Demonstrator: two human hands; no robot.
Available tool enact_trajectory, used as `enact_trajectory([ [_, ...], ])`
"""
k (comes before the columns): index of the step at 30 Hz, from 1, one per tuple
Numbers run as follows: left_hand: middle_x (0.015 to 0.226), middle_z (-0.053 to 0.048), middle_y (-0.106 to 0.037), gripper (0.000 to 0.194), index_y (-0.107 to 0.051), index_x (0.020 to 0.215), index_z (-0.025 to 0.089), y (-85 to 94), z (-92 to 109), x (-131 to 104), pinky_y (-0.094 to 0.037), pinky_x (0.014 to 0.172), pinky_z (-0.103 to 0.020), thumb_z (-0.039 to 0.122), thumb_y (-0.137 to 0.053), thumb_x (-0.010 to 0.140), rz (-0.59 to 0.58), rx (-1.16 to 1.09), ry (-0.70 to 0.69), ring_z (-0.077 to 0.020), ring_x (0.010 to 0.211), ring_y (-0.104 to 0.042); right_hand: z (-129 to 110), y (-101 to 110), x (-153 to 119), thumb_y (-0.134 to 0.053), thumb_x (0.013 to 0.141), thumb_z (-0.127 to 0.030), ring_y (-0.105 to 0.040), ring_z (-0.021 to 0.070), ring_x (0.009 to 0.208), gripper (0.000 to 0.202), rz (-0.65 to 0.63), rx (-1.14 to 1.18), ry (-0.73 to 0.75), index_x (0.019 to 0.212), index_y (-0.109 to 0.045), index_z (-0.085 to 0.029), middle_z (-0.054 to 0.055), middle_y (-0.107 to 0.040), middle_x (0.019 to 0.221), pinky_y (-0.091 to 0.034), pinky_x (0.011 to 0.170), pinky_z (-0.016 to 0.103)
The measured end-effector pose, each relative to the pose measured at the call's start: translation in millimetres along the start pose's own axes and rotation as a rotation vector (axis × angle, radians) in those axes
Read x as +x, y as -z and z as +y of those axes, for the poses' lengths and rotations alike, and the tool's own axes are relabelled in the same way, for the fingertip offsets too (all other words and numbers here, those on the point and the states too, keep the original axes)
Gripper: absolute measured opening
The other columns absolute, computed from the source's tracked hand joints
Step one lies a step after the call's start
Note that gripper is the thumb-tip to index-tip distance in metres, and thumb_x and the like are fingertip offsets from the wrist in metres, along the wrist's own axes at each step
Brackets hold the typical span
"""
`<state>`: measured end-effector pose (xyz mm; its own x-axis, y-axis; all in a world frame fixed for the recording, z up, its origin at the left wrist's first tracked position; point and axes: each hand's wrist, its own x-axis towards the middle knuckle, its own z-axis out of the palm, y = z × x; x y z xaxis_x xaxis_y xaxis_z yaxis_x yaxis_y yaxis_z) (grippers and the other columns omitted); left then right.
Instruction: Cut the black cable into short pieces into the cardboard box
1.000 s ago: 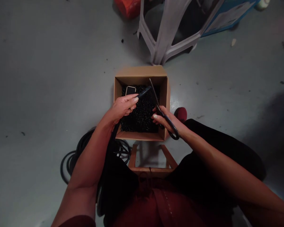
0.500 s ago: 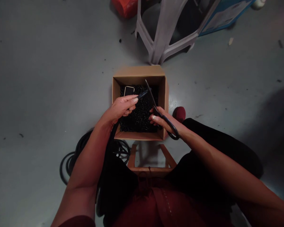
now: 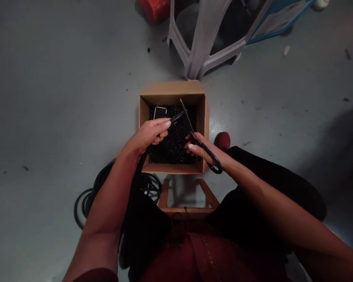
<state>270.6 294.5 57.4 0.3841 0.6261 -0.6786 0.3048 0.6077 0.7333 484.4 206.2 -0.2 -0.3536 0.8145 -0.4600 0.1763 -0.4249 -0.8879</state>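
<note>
My left hand [image 3: 154, 131] is closed on a black ribbed tube [image 3: 177, 117], its end poking out past my thumb and forefinger. The tube seems to trail back under my left forearm. In my right hand [image 3: 200, 149] is a pair of dark scissors [image 3: 187, 116], with one handle loop lying over the wrist. A blade stands upright close to the tube's end; whether they touch I cannot tell. Below both hands is an open cardboard box [image 3: 173, 89] filled with many small black cut pieces [image 3: 176, 150]. A dark rectangular object with a pale rim [image 3: 160, 112] lies among them.
Coils of black tubing [image 3: 86, 207] lie on the floor to my left. A wooden frame [image 3: 188, 210] stands between my legs. Beyond the box are a grey plastic stool [image 3: 198, 43], a red object [image 3: 155, 9] and a blue box [image 3: 279, 21]. Small scraps dot the floor.
Both hands, the tube and the scissors hold almost the same position. The whole view has shifted very slightly.
</note>
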Motion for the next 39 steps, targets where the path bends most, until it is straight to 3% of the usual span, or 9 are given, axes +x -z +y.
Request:
enact_trajectory([
  [10,0.062,0.005,-0.035,0.044,-0.061,0.118,0.015,3.6,-3,2,-0.014,0.042,-0.019,0.044,-0.056,0.085,-0.103,0.054,-0.001,-0.0035,0.046,-0.025,-2,0,-1,-0.052,0.085,-0.059,-0.06,0.0222,0.092,0.052,0.001,-0.08,0.01,0.119,-0.045,-0.02,0.009,-0.06,0.104,-0.049,0.076,0.036],
  [19,0.063,0.005,-0.031,0.039,-0.06,0.117,0.013,1.9,-2,3,-0.015,0.043,-0.017,0.038,-0.051,0.089,-0.068,0.138,0.026,-0.0036,0.047,-0.025,-13,-5,-3,-0.048,0.084,-0.061,-0.06,0.0251,0.082,0.053,0.196,-0.483,-0.028,0.115,-0.05,-0.018,0.01,-0.063,0.098,-0.043,0.069,0.036],
  [28,0.063,0.005,-0.033,0.033,-0.06,0.108,0.014,0.2,0,3,-0.016,0.042,-0.017,0.038,-0.048,0.09,-0.064,0.188,0.037,-0.0033,0.046,-0.026,-15,-2,-2,-0.047,0.085,-0.04,-0.058,0.0213,0.072,0.031,0.213,-0.521,-0.073,0.109,-0.05,-0.021,0.007,-0.064,0.085,-0.037,0.062,0.03],
  [33,0.063,0.005,-0.037,0.031,-0.061,0.102,0.014,1.7,-5,6,-0.017,0.042,-0.017,0.039,-0.047,0.09,-0.07,0.2,0.017,-0.0027,0.046,-0.028,-12,-3,-2,-0.045,0.086,-0.04,-0.057,0.0204,0.072,0.027,0.192,-0.521,-0.089,0.105,-0.049,-0.022,0.006,-0.063,0.086,-0.036,0.063,0.03],
  [39,0.072,0.002,-0.049,0.037,-0.057,0.117,0.015,1.7,-12,12,-0.024,0.04,-0.017,0.036,-0.052,0.087,0.028,0.238,-0.024,-0.003,0.047,-0.036,-7,-5,-2,-0.044,0.085,-0.038,-0.053,0.0176,0.066,0.021,0.171,-0.494,-0.105,0.099,-0.048,-0.023,0.003,-0.059,0.078,-0.034,0.062,0.029],
])
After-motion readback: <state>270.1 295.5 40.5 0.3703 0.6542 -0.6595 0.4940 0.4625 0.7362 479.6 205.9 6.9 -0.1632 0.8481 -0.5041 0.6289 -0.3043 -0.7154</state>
